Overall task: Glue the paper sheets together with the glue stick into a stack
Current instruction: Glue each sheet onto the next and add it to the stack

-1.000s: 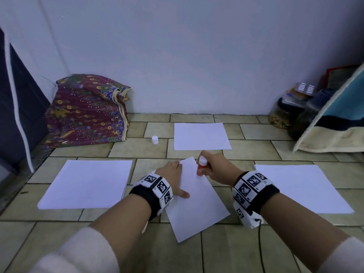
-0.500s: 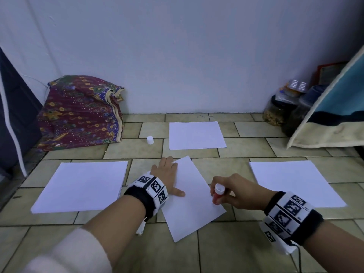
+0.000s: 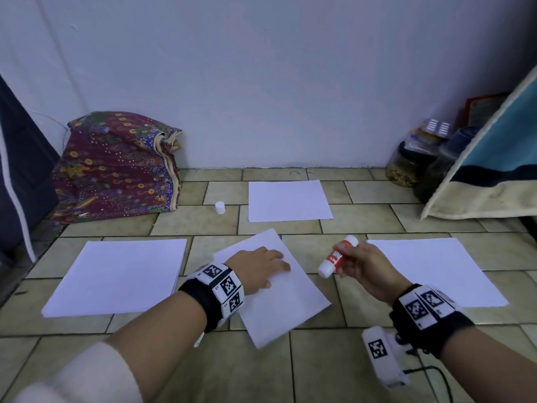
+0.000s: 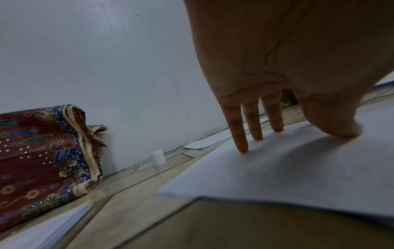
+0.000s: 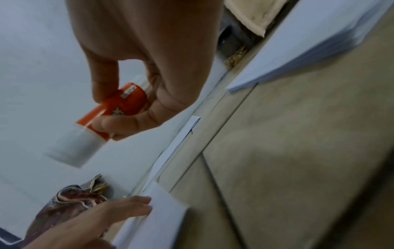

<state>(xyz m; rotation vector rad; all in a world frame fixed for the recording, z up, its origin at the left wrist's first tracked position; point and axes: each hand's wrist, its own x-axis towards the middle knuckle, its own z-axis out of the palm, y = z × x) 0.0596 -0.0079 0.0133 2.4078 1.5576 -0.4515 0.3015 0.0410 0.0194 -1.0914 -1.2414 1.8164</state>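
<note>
White rectangular paper sheet [image 3: 273,289] lies skewed on the tiled floor [image 3: 334,373], pinned by the left hand [image 3: 257,267], fingers spread flat, likely to stop it sliding. At its three o'clock, the right hand [image 3: 363,266] pinches the red-and-white glue stick [image 3: 337,256] aloft, apparently between strokes.

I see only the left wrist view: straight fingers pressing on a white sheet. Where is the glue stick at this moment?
Observer: The right hand grips the glue stick in the air, right of the sheet, not touching it.
Operator: Is there more paper on that side?
Observer: Yes, a pile of sheets lies on the floor beyond the right hand.
Operator: Does the pressed sheet lie straight?
Observer: No, in the head view it lies turned, askew to the floor tiles.
</note>
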